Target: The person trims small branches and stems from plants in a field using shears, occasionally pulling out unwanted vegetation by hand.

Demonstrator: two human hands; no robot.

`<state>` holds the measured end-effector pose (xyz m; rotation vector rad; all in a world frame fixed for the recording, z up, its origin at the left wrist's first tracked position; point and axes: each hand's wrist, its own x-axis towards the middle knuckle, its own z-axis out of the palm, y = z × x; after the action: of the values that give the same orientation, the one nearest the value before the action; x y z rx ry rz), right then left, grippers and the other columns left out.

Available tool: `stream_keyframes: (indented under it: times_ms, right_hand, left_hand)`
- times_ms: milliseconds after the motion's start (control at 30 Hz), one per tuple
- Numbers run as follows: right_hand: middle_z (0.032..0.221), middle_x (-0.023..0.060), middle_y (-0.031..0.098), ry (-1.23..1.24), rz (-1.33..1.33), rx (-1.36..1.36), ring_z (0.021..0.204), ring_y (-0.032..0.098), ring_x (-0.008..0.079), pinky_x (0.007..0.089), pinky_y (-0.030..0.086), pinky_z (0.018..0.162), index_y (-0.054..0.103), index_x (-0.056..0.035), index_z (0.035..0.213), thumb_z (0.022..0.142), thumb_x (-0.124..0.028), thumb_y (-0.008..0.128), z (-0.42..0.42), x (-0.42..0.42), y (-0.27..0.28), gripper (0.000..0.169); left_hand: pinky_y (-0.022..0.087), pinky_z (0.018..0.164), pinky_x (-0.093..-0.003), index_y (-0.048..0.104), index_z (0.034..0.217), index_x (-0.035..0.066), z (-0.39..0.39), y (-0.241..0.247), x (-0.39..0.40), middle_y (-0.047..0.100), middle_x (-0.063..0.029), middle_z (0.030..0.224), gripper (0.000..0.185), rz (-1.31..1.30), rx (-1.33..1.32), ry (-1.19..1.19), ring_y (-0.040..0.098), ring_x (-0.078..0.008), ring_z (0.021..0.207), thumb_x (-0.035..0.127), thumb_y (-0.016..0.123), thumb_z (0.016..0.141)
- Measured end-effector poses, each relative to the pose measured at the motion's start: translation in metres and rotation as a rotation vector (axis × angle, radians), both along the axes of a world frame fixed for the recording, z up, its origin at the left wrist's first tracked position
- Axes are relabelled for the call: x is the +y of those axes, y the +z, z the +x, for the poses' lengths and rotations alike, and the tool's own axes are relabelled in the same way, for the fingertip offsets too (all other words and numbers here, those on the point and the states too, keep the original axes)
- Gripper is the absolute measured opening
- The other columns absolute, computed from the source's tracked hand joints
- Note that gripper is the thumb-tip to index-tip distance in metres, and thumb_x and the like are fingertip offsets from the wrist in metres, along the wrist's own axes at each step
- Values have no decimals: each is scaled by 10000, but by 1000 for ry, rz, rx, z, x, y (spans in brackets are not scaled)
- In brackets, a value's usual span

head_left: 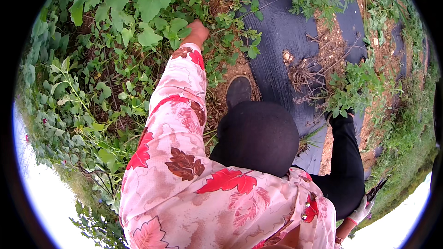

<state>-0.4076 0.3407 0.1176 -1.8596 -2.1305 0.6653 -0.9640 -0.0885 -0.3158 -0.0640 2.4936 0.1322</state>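
My bare left hand [196, 31] reaches down into low green weeds [221, 38] at the top middle. Its fingers are turned down among the stems and mostly hidden, so whether they grip any is unclear. Broad leaves [152, 3] hang just left of it. At the lower right, far from the plants, my right hand [362, 211] wears a whitish glove. It holds dark pruning shears [375, 191] beside my bent knee, with the blades pointing up and outward.
Black plastic mulch film [277, 34] covers the soil right of my left hand. Dry uprooted stalks [304, 74] lie on it, near a leafy plant [356, 86]. My shoe [238, 90] stands on bare soil at the film's edge. Dense vines [86, 110] fill the left side.
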Motion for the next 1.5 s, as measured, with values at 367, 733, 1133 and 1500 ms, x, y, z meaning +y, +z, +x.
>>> stream_keyframes:
  times_ms: [367, 733, 1133, 1500]
  right_hand:
    - [931, 50, 537, 62, 48, -89, 789, 485, 119, 253, 424, 731, 503, 7, 1133, 835, -192, 567, -8, -5, 2, 363]
    - [1204, 128, 490, 161, -21, -58, 1028, 484, 184, 293, 356, 924, 383, 31, 1284, 828, -202, 575, -4, 1, -5, 546]
    - [1234, 118, 479, 288, -17, 120, 1067, 483, 183, 294, 339, 952, 400, 25, 1269, 831, -186, 563, -32, -21, -4, 513]
    - [1179, 138, 495, 199, 3, 3, 1022, 491, 199, 299, 356, 925, 387, 54, 1266, 837, -186, 566, -4, -5, -6, 523]
  left_hand:
    - [449, 765, -442, 554, 976, 65, 69, 66, 14, 607, -177, 928, 305, 174, -73, -201, 571, -344, 898, 326, 523, 822]
    - [497, 627, -432, 524, 979, 68, 165, 250, -133, 620, -156, 836, 267, -89, 408, -201, 608, -335, 729, 282, 557, 821]
    - [473, 796, -416, 456, 1183, 30, 233, 382, -272, 440, -128, 1253, 542, -906, 444, 260, 549, -309, 994, 341, 630, 774]
    - [434, 840, -373, 561, 987, 47, 182, 117, -1, 543, -101, 1034, 290, 450, 161, -652, 508, -275, 1010, 207, 610, 750]
